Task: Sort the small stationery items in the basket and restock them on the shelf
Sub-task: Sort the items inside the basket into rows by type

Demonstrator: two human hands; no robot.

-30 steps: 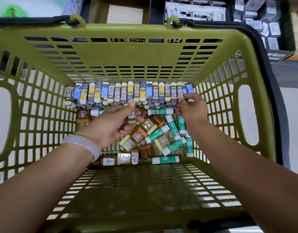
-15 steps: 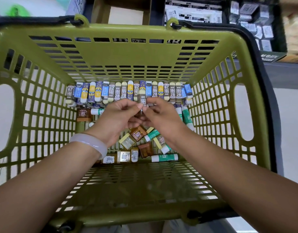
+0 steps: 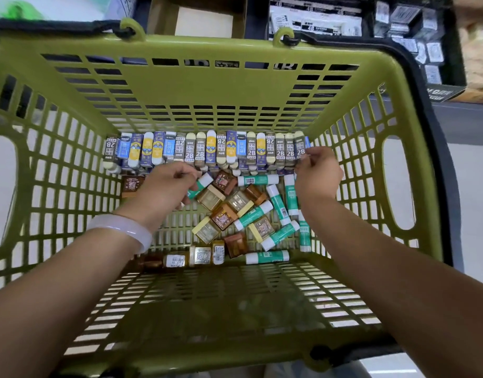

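An olive-green basket holds small stationery. A row of erasers in 2B, blue and yellow sleeves stands along its far wall. In front lie loose green-and-white glue sticks and small brown and yellow boxes. My right hand pinches a 2B eraser at the right end of the row. My left hand, with a pale bangle on the wrist, is over the loose pile, its fingers curled over a glue stick.
Beyond the basket's far rim are a cardboard box and black shelf trays with white eraser packs and small grey packs. The black basket handle lies along the right rim. More small boxes lie against the near wall.
My hands met in the middle, where the right one took the 2B eraser, then parted. The right hand carried it to the row's right end; the left dropped onto the loose pile.
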